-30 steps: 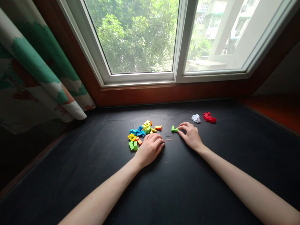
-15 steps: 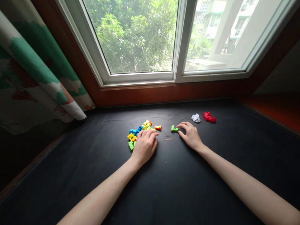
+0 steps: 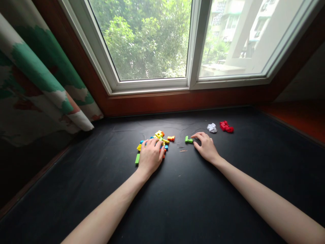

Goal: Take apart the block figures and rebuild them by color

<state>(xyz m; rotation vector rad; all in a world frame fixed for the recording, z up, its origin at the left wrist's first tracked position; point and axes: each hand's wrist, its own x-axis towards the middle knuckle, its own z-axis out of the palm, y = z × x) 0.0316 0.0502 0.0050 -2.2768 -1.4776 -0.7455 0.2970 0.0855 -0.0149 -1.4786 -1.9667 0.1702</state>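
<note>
Green L-piece pinched by right hand; left hand, spread over block pile at 9 o'clock, may scatter it.

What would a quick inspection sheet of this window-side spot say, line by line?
Surface: black cloth-covered ledge, faintly creased, under a window.
Things in hand: pile of small coloured blocks in yellow, blue, orange and green; a lone green block lies apart to its right.
Clutter: white block cluster and red block cluster farther back on the right.
Hands: left hand lies palm down over the pile; right hand rests on the cloth, fingertips at the green block. Whether either grip is closed cannot be told.
Cables: nothing seen.
Surroundings: white-framed window with trees and a building outside; patterned curtain at left.
</note>
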